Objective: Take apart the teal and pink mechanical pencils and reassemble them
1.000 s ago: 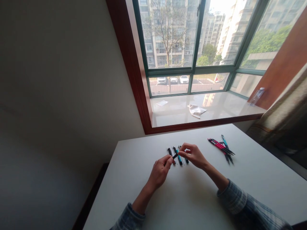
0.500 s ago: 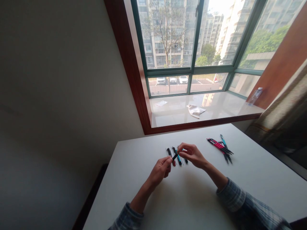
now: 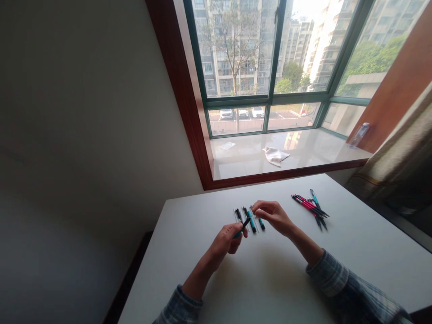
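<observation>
My left hand [image 3: 227, 238] is closed around a teal and black pen barrel [image 3: 245, 223], its black end pointing up and to the right. My right hand [image 3: 272, 216] hovers just beyond it with thumb and fingertips pinched together. Whatever is between those fingertips is too small to make out. Around and beneath both hands lie pen parts in a loose row: a black piece [image 3: 238, 214], a teal and black barrel [image 3: 251, 223], another teal and black barrel [image 3: 262, 224] and thin pale refills [image 3: 257, 225]. My left hand partly hides the row's near side.
On the white table [image 3: 189, 252], a pile of red, black and teal pens [image 3: 309, 206] lies to the right. Behind the table is a windowsill with a white cloth [image 3: 275, 156], a flat white packet [image 3: 227, 146] and a clear bottle [image 3: 359, 136]. A curtain [image 3: 388, 144] hangs at right.
My right fingertips have come away from the black end of the pen held by my left hand. More of the teal barrel now shows in my left hand.
</observation>
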Demonstrator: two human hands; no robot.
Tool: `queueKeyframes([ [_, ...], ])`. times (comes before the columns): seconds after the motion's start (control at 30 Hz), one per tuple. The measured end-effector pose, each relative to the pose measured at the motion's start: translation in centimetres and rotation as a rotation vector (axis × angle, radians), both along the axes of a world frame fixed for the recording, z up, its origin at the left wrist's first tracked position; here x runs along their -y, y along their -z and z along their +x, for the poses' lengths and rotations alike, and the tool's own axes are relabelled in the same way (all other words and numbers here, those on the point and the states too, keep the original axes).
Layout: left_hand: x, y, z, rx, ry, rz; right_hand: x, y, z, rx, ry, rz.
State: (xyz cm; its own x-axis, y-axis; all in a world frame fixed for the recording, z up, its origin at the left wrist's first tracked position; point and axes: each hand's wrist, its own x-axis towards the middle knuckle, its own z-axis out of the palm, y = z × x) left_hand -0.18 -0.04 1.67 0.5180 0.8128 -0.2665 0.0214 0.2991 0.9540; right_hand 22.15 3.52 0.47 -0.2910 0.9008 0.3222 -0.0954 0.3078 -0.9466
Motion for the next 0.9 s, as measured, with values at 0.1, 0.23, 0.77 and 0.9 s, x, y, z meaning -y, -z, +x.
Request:
queueKeyframes([
  [0.1,-0.1,0.1,-0.1,0.001,-0.016,0.000,-1.1,0.8,1.3,0.046,0.163,0.036],
  [0.23,-0.1,0.2,0.0,-0.024,-0.058,0.019,-2.6,2.6,3.0,0.357,0.432,0.185],
  [0.77,-0.4,0.6,0.3,-0.034,-0.100,0.064,-4.0,4.8,3.3,0.525,0.487,0.145],
  [0.9,-0.3,0.6,0.4,-0.017,-0.183,0.127,-2.2,2.6,3.3,0.383,0.387,0.089],
])
